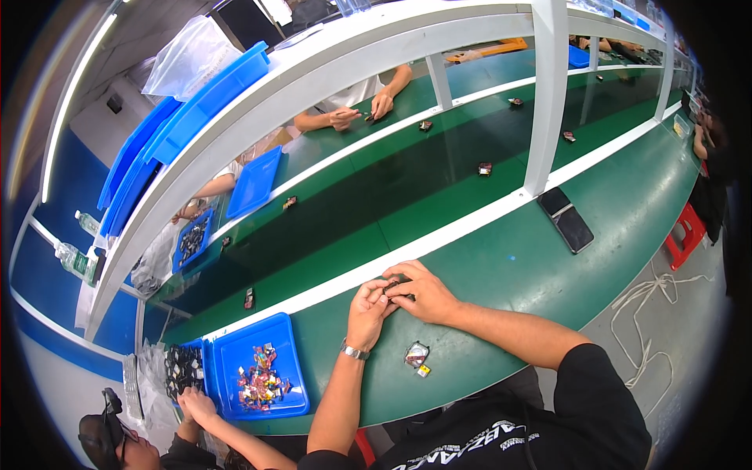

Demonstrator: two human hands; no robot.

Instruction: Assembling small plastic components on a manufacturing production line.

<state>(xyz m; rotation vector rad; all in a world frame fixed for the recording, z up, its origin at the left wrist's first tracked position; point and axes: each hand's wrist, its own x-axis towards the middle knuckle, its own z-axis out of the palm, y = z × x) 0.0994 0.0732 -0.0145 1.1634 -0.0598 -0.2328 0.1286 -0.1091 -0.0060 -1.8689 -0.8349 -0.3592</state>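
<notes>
My left hand [366, 312], with a metal watch on its wrist, meets my right hand [425, 294] above the green worktable [478, 290]. Both hands are closed around a small dark part with some red on it [396, 283]; the fingers cover most of it, so its exact kind is hidden. Nearer to me, between my forearms, a small silver-and-black piece with a yellow tab [417, 356] lies on the table. To the left of my left forearm is a blue tray [301, 384] with a heap of small red, yellow and silver parts [263, 381].
A folding-type dark phone [565, 221] lies right of the white post [546, 102]. Beyond the white rail, a green conveyor belt [376, 235] carries several small parts. At left, a co-worker's hand [196, 406] touches black pieces [183, 368]. Another person's hands [364, 113] work across the belt.
</notes>
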